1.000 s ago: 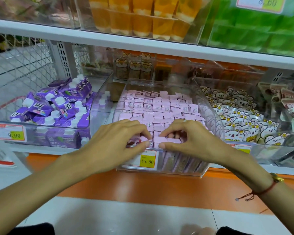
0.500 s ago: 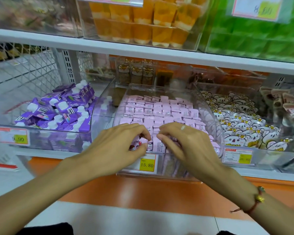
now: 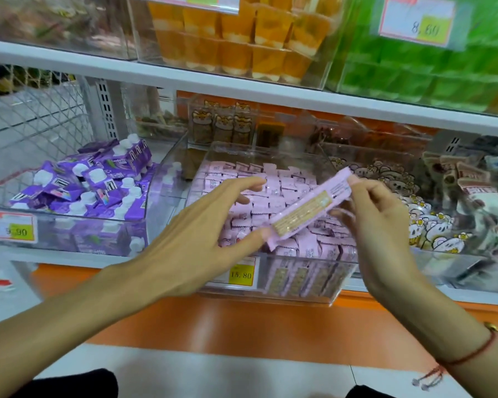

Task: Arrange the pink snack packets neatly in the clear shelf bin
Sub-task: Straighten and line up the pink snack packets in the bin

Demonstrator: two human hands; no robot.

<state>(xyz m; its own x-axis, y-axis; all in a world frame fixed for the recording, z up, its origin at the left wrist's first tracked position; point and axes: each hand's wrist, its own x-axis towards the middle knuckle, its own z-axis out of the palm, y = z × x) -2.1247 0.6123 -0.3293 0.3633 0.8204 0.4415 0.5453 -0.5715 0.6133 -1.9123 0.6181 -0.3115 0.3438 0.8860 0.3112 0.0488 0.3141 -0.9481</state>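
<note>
A single wide-angle camera on my head is looking forward and down, close to the clear shelf bin (image 3: 270,288) straight ahead, with my forearms entering from below.

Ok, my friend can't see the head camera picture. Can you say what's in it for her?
Two hands hold one long pink snack packet above a clear shelf bin full of pink packets: the right hand pinches its upper end, the left hand touches its lower end. Purple cartons sit in the bin to the left.
</note>
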